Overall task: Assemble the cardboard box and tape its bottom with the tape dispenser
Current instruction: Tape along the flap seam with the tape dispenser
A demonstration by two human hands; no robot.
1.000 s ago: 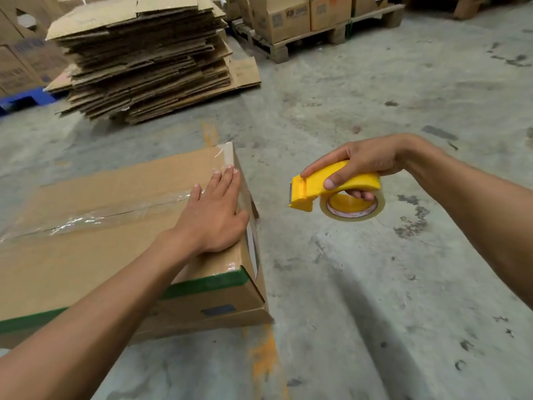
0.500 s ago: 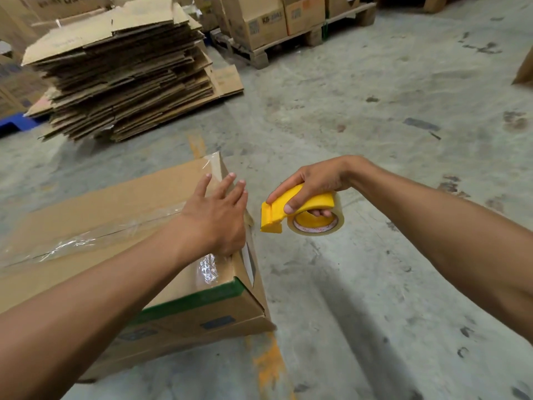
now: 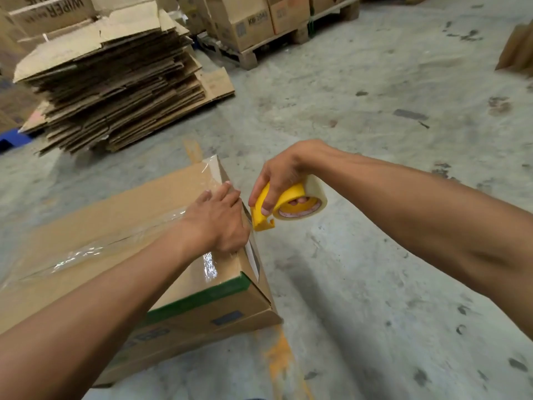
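Box (image 3: pixel 121 226) lies bottom-up on floor, seam running L-R; left hand (image 3: pixel 219 223) flat on its rt end, right hand (image 3: pixel 277 180) clenched round tape dispenser (image 3: pixel 285 207) just beside that edge

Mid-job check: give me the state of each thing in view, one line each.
cardboard box: on the floor, flaps closed, clear tape along the seam.
tape dispenser: held off the floor, beside the box's end.
left hand: pressing on the box's end edge.
right hand: gripping the dispenser.
flattened cardboard stack: piled, unassembled.
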